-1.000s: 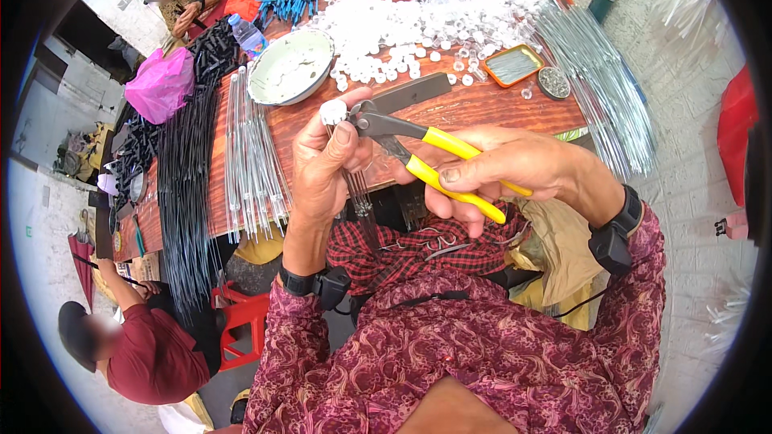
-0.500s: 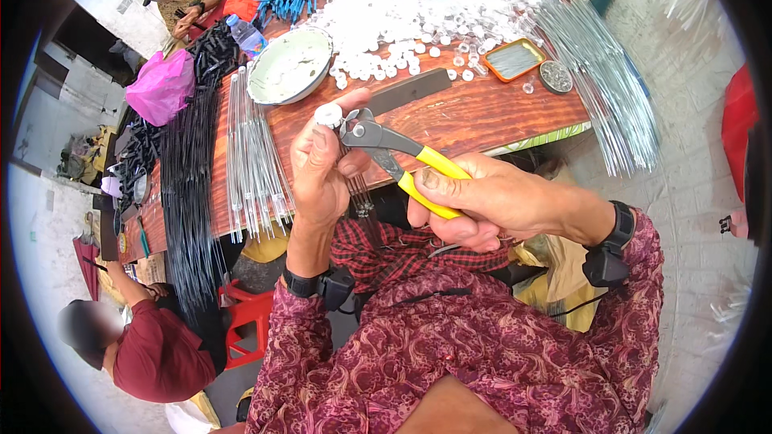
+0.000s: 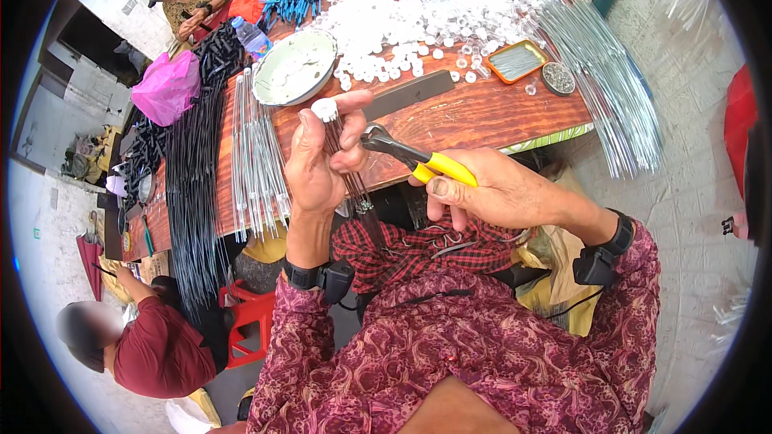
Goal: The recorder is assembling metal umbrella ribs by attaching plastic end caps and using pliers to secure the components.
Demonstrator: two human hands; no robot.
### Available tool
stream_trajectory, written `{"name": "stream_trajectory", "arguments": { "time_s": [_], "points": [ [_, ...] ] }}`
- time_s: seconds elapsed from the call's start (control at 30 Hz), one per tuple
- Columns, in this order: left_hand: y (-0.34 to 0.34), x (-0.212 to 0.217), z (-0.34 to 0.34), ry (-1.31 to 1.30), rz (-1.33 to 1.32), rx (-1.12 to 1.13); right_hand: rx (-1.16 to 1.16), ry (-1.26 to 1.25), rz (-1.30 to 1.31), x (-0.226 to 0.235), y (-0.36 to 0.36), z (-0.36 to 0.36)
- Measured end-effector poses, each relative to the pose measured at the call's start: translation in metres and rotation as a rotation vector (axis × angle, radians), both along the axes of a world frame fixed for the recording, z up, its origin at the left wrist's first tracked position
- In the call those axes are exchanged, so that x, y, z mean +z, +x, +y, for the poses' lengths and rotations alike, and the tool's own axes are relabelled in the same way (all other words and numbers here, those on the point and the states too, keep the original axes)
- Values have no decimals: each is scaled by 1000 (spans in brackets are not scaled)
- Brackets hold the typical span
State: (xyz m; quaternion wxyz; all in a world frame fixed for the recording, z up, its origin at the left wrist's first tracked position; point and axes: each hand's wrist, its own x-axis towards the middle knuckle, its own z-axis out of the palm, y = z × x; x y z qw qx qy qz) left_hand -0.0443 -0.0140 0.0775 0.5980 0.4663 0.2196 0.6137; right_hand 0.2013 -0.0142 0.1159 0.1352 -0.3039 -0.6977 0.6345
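Note:
My left hand (image 3: pixel 315 162) is raised over the table's near edge, its fingers closed round a bundle of thin dark rods (image 3: pixel 351 189). A round white plastic cap (image 3: pixel 325 109) tops the bundle, between thumb and forefinger. The rods hang down towards my lap. In my right hand (image 3: pixel 503 186) is a pair of end-cutting pincers (image 3: pixel 402 153) with yellow handles, the fingers wrapped round them. Their dark head points left, close to the left fingertips and apart from the white cap. The handles sit close together, partly hidden by my hand.
Across the wooden table (image 3: pixel 434 124) lie a dark flat bar (image 3: pixel 410 95), a pale bowl (image 3: pixel 294 68), many white plastic pieces (image 3: pixel 434 20) and an orange-rimmed tray (image 3: pixel 517 61). Metal rods (image 3: pixel 599 80) overhang at right, black ones (image 3: pixel 193 193) at left. Two people sit at the left.
The pincers have come away from the white cap, moving right and slightly down, and their handles have drawn together. My left hand has turned the cap more upright.

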Motion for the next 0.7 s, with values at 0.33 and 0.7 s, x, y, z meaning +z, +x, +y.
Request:
{"name": "stream_trajectory", "arguments": {
  "time_s": [0.33, 0.7],
  "points": [
    [9, 4, -5, 12, 103, 104, 147, -341, 160, 15, 2, 10],
    [12, 6, -7, -4, 148, 159, 160, -395, 173, 23, -3, 15]
  ]
}}
